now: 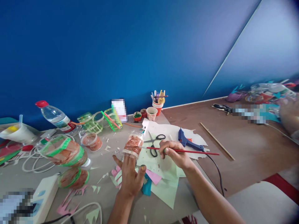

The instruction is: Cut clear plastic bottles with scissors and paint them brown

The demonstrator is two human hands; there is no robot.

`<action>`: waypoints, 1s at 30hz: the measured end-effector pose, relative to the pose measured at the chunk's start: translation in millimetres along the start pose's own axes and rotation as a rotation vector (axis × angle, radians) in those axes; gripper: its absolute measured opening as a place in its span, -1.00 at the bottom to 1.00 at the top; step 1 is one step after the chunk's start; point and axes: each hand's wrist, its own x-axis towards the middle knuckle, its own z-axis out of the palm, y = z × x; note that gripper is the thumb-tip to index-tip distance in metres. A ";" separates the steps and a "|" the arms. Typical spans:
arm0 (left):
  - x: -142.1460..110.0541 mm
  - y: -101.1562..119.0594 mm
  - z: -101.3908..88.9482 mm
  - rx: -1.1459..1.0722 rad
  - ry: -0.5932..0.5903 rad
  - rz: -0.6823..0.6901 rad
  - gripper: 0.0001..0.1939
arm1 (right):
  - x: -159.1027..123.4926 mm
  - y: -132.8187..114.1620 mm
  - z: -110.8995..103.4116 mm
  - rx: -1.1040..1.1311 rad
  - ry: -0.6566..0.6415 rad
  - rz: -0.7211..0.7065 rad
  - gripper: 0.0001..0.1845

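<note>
My left hand (129, 175) grips the lower end of a clear plastic bottle piece (133, 143) coated in reddish-brown paint and tilts it over the table. In my right hand (174, 153), pinched between the fingers, is a thin red paintbrush (187, 151) whose tip meets the bottle's side. Beneath both hands lie pale green paper sheets (163, 174) and a pink scrap (153, 176). Black-handled scissors (154, 143) rest just behind the brush.
A blue glue gun (187, 141) with a black cord lies on white paper to the right. Painted bottle pieces (66, 152), a water bottle (56, 117), paint cups (151, 113), a white power strip (44, 194) and cables crowd the left. A wooden stick (217, 141) lies on the brown floor.
</note>
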 end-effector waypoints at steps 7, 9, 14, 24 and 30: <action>-2.4 -3.1 2.1 0.020 -0.005 -0.012 -0.53 | -0.9 0.2 -5.0 0.020 0.060 0.003 -0.69; -2.2 -2.2 2.2 0.012 -0.016 -0.005 -0.50 | -0.9 2.8 -4.2 0.068 0.102 -0.007 -0.69; -2.6 -4.8 1.8 -0.031 -0.007 0.024 -0.46 | -0.1 8.5 -2.4 0.083 0.146 0.079 -0.74; -4.7 -4.6 3.3 -0.143 0.017 -0.017 -0.44 | 6.4 5.9 2.5 0.185 0.258 0.125 -0.71; -3.4 -5.0 2.8 -0.273 0.070 -0.053 -0.44 | 2.8 7.0 0.7 0.155 0.278 0.110 -0.72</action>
